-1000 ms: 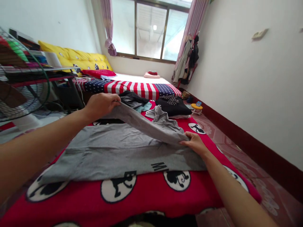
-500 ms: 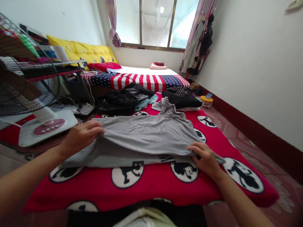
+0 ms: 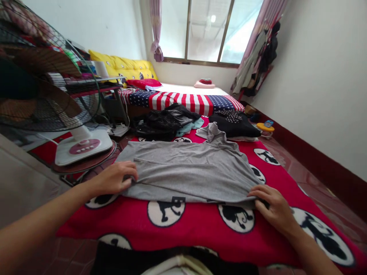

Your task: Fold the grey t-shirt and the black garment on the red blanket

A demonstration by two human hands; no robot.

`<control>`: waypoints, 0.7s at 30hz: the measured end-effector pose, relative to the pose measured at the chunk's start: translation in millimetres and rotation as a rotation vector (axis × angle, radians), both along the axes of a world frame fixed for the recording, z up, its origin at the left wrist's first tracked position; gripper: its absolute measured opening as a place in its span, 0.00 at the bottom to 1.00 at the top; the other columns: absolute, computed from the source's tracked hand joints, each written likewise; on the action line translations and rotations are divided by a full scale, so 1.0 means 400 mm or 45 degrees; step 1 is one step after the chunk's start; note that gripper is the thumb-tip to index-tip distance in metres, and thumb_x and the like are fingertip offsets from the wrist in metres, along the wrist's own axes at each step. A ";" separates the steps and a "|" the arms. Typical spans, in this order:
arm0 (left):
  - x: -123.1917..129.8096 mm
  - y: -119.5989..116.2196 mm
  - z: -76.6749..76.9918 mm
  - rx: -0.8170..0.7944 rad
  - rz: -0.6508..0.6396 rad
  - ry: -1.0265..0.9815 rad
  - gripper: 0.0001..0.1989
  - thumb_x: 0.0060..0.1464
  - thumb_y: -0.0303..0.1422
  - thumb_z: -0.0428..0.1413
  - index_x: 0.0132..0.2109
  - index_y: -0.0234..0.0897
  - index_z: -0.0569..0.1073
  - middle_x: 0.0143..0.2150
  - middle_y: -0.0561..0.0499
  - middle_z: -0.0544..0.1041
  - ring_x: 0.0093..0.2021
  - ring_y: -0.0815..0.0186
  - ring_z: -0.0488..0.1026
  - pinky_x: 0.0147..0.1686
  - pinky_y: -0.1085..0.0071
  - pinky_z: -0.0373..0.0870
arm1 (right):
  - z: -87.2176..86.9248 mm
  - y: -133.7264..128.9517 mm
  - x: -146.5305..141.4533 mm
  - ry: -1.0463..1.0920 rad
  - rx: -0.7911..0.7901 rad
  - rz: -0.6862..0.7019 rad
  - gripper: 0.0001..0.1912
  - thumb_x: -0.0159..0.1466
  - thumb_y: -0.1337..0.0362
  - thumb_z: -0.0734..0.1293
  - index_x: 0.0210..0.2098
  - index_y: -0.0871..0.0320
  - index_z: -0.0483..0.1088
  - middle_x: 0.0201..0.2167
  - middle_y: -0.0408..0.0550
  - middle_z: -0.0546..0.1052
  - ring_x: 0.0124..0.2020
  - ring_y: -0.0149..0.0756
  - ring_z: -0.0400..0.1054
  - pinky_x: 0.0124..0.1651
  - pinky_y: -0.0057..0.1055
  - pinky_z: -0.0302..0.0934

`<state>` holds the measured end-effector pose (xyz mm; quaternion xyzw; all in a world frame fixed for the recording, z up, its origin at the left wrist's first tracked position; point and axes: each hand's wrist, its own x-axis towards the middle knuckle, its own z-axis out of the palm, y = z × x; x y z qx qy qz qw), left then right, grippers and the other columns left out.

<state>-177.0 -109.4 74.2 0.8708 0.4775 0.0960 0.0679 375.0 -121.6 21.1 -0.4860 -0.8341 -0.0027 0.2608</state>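
Note:
A grey shirt (image 3: 189,164) lies spread on a red blanket (image 3: 200,233) with round black-and-white figures. Its near part is folded over on itself, and a bit of dark print shows at the near edge. My left hand (image 3: 119,177) pinches the cloth at the shirt's left end, fingers closed. At the near right corner, my right hand (image 3: 269,204) grips the folded edge between thumb and fingers. The far sleeve (image 3: 213,131) sticks out away from me, bunched.
Behind the shirt lie a heap of dark clothes (image 3: 166,122) and a folded black stack (image 3: 235,124). On the left a fan (image 3: 83,147) stands on a round stool. A bed (image 3: 183,101) is under the window, and a yellow stool (image 3: 265,127) stands by the right wall.
Both hands have drawn the upper layer of the shirt toward me and down, covering most of the print. The raised fold now lies flatter. The view has shifted left.

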 end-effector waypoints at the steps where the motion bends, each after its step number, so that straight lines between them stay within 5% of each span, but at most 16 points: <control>1: 0.005 0.006 0.001 -0.007 0.055 -0.054 0.11 0.51 0.27 0.50 0.35 0.41 0.77 0.40 0.52 0.75 0.40 0.65 0.72 0.44 0.71 0.66 | 0.005 0.003 -0.004 0.055 -0.038 -0.019 0.09 0.61 0.64 0.62 0.32 0.53 0.75 0.38 0.47 0.76 0.41 0.41 0.70 0.46 0.37 0.62; 6: 0.038 0.071 -0.025 0.179 0.289 -0.295 0.15 0.57 0.38 0.51 0.46 0.38 0.76 0.46 0.46 0.75 0.49 0.59 0.71 0.52 0.63 0.66 | 0.030 0.048 -0.084 0.255 -0.056 -0.097 0.13 0.65 0.55 0.62 0.31 0.52 0.74 0.35 0.46 0.76 0.37 0.38 0.72 0.40 0.33 0.64; 13: 0.100 0.099 -0.054 0.247 0.209 -0.218 0.10 0.57 0.35 0.51 0.37 0.41 0.78 0.42 0.48 0.76 0.45 0.60 0.72 0.49 0.64 0.67 | 0.037 0.029 -0.287 0.208 -0.277 0.191 0.04 0.63 0.61 0.66 0.36 0.53 0.72 0.35 0.45 0.74 0.32 0.33 0.69 0.38 0.31 0.63; 18: 0.061 0.087 -0.062 0.267 0.576 -0.094 0.21 0.53 0.47 0.55 0.48 0.37 0.74 0.46 0.43 0.75 0.48 0.52 0.71 0.49 0.59 0.67 | 0.022 -0.009 -0.409 0.239 -0.330 0.301 0.08 0.59 0.69 0.68 0.38 0.54 0.72 0.39 0.46 0.74 0.39 0.36 0.68 0.42 0.31 0.62; 21: 0.037 0.089 -0.072 0.194 0.646 -0.078 0.22 0.50 0.50 0.57 0.42 0.37 0.75 0.42 0.44 0.75 0.44 0.53 0.72 0.45 0.61 0.68 | 0.016 -0.005 -0.490 0.222 -0.275 0.299 0.10 0.59 0.69 0.69 0.41 0.55 0.72 0.40 0.47 0.74 0.41 0.38 0.68 0.44 0.33 0.62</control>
